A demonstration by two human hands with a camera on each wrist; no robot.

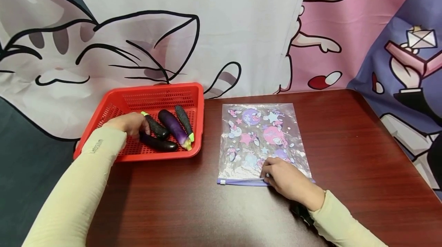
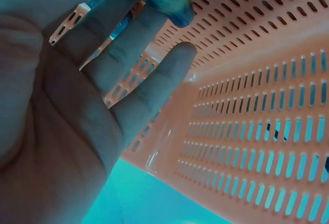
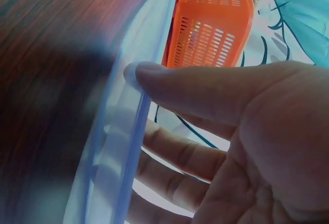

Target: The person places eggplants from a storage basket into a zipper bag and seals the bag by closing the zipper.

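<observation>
My left hand [image 1: 129, 123] reaches into a red plastic basket [image 1: 145, 157] and grips one end of a glossy dark eggplant [image 1: 159, 143]. In the left wrist view, its pale stem end [image 2: 169, 3] shows by the fingers, and the thumb's tip is out of sight. My right hand [image 1: 284, 176] pinches the purple zip edge of a clear zip bag [image 1: 238, 166] printed with pink and purple cartoons. In the right wrist view, the thumb lies over the zip strip [image 3: 134, 131], with the other fingers behind it. The bag lies flat, its white slider [image 1: 222, 182] at the left corner.
Also in the basket are a purple eggplant [image 1: 171, 124] and two dark vegetables with bright green ends, one nearer the left hand [image 1: 129, 123] and a slimmer one [image 1: 184, 119] at right. A cartoon-printed cloth [image 1: 255, 47] hangs behind the brown table [image 1: 179, 201].
</observation>
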